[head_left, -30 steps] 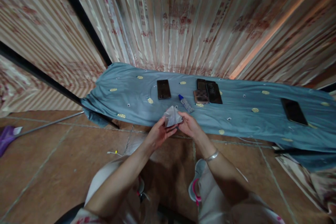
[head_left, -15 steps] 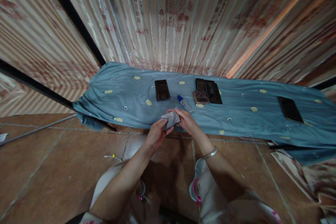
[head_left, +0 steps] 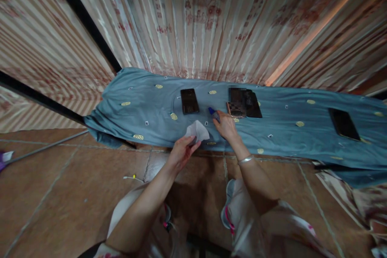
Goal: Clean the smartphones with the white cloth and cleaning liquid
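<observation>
My left hand (head_left: 181,152) holds a small grey cleaning cloth (head_left: 197,131) by its lower edge, just above the near side of a blue-grey sheet (head_left: 281,129) spread on the floor. My right hand (head_left: 225,125) lies on a small bottle with a blue cap (head_left: 212,111), fingers closing around it; most of the bottle is hidden under the hand. A black phone (head_left: 189,101) lies on the sheet just beyond the cloth. Two dark phones (head_left: 244,103) lie side by side right of the bottle.
Another black phone (head_left: 344,123) lies far right on the sheet. A striped curtain (head_left: 211,20) hangs behind. Brown floor tiles (head_left: 60,185) surround my knees and a shoe (head_left: 227,205). A black frame bar (head_left: 39,98) runs along the left.
My right hand let go of the cloth and reached forward onto the blue-capped bottle. The cloth stays in my left hand and has unfolded a little.
</observation>
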{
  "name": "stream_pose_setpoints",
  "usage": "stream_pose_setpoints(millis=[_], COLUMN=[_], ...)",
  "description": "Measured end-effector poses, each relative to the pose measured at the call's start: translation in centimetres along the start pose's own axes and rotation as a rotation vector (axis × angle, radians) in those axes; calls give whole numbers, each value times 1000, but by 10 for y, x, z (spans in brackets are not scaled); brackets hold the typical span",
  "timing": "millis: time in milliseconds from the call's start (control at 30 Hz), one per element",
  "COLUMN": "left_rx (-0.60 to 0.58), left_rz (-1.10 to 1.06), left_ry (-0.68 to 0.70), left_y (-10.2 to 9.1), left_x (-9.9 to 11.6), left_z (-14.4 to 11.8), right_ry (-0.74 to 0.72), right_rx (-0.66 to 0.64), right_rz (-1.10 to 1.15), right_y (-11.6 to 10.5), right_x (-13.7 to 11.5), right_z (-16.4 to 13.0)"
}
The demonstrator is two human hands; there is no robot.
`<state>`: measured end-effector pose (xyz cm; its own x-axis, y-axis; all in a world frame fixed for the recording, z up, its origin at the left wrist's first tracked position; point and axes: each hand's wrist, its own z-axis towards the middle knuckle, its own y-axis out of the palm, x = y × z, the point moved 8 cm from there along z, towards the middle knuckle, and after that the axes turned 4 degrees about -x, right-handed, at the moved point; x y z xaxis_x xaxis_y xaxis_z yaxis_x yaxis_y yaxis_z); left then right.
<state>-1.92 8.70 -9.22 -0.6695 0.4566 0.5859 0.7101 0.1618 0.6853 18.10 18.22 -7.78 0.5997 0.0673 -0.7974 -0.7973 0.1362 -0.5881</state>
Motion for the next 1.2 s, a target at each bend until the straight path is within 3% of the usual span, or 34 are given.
stream_pose_setpoints(millis=[133,200,267,400,500,633,767,900,1200], left_rx=[-6,3,9,18,31,34,-34,-55,24], left_rz=[43,103,210,533,606,396,226,212,199], left_ry=[25,85,184,413,496,319,185,169,237], left_y=[-5,-7,-8,-3,0,-5,0,4,-7], left_x=[4,12,25,54,64,49,33,30,39], left_z=[1,3,3,-2,-5,1,2,-1,5], right_ry=[187,278,351,350,323,340,368,368,347], right_rx=[-18,-114,-211,-383,-469,-477,-339,-211,-248], right_rz=[546,883,1050,1079,1066,1110,1105,1003,1107], right_y=[-3,5,12,24,34,42,42,42,32], right_x=[4,-4,-17,-48,-62,-61,-43,-30,-39], right_z=[-2,-10,-24,-60,-80,-85,-75,-70,-67])
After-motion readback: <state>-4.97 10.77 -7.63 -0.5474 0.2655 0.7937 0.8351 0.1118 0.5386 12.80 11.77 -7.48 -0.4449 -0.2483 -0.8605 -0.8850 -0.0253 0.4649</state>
